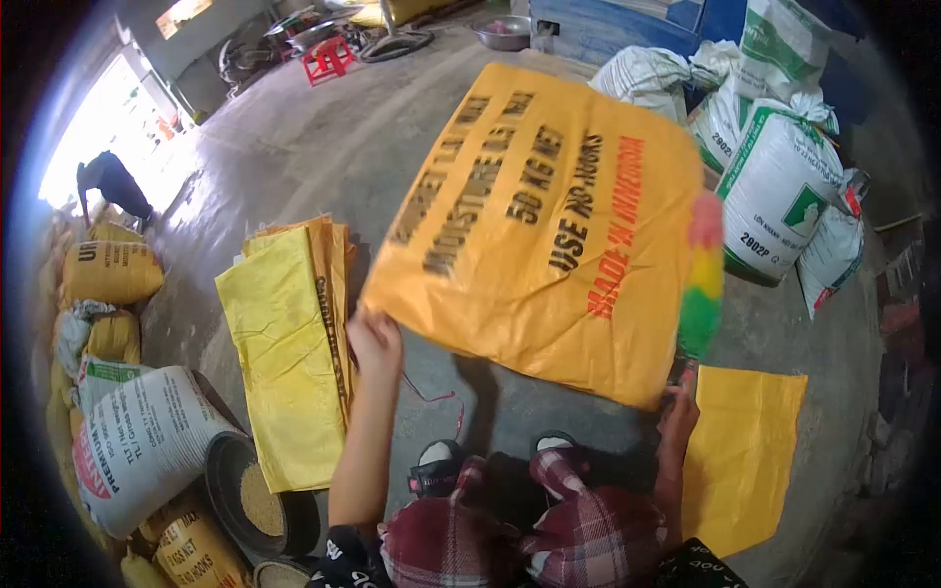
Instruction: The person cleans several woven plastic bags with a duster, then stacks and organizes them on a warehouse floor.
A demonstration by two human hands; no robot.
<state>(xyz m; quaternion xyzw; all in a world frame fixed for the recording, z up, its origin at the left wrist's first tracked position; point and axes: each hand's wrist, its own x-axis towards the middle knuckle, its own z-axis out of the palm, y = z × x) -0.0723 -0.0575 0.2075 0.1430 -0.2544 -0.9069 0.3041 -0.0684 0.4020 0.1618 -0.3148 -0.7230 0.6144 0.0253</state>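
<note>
A large orange woven sack (534,230) with black and red print is held up flat in front of me. My left hand (377,343) is closed on its near left corner. At the sack's near right corner my right hand (676,407) is closed around the handle of a duster (702,294) with pink, yellow and green fluff. The fluff runs along the sack's right edge and is slightly blurred. Below my left hand lies a stack of folded yellow sacks (279,363). Another yellow sack (750,456) lies flat on the floor beside my right wrist.
Full white sacks (779,196) stand at the right. Along the left are a white sack (152,441), filled orange sacks (113,272) and a dark basin (230,480) with grain. Farther back are a red stool (327,61), a metal bowl (503,34) and a dark animal-like shape (116,184).
</note>
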